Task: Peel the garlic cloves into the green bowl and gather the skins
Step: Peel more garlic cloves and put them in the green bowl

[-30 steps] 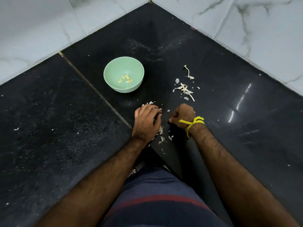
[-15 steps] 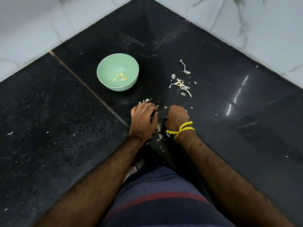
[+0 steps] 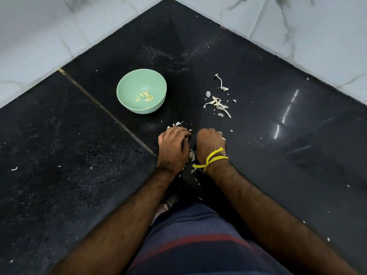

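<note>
Black stone counter [image 3: 59, 159] — white marble wall tiles [image 3: 35, 36] behind.

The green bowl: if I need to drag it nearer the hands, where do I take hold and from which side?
Pinch the green bowl by its near rim, the edge facing the left hand, coming from above. It stands upright and open on the black floor, with nothing round that edge. The peeled cloves lie low in the middle, so a thumb inside the rim should miss them.

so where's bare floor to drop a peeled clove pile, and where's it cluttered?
Free: dark slab left of the brass seam, and the glossy stretch right of the right hand. Crowded: skins right of the green bowl, and scraps around the left hand.
</note>
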A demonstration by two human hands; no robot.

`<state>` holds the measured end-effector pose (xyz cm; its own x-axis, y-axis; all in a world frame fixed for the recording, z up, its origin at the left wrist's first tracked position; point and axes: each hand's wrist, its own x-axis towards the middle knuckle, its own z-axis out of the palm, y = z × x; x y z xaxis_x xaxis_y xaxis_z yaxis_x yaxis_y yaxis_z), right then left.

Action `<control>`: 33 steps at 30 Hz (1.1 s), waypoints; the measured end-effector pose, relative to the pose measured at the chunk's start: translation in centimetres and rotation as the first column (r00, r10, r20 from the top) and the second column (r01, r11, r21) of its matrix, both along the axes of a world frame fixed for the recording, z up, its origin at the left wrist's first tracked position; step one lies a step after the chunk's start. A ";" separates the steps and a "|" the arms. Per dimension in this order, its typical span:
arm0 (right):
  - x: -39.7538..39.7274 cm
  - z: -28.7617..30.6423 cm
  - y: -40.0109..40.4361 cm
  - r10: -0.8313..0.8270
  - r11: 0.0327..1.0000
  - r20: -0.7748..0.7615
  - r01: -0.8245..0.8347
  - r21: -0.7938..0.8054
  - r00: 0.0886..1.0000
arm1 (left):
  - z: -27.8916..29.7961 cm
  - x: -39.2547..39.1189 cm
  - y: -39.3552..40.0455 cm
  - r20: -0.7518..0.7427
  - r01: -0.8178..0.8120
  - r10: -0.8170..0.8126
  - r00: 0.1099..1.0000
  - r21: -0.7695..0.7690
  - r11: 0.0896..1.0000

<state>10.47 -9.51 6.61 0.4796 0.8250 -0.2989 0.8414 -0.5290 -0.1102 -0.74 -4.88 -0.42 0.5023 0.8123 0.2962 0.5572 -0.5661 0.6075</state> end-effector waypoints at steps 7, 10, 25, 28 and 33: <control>-0.4 -0.9 -0.9 0.063 0.992 0.099 -0.074 0.106 0.993 | 0.2 0.3 0.1 -0.015 0.064 -0.063 0.998 0.052 0.997; 0.7 -1.1 -1.0 0.051 0.986 0.016 -0.053 0.157 0.999 | 0.2 0.3 -0.1 -0.021 0.086 -0.085 0.996 0.092 0.992; 4.7 -0.2 -5.2 -0.013 0.787 -0.994 0.614 0.056 0.107 | 4.4 1.0 -2.5 0.433 0.223 -0.003 0.902 -0.460 0.859; 4.7 -0.5 -5.7 0.004 0.781 -0.992 0.619 0.083 0.128 | 4.5 0.7 -2.7 0.424 0.228 0.005 0.906 -0.497 0.837; 4.1 -0.7 -6.4 0.094 0.793 -0.977 0.578 0.190 0.193 | 4.6 0.1 -3.2 0.400 0.188 0.043 0.916 -0.519 0.834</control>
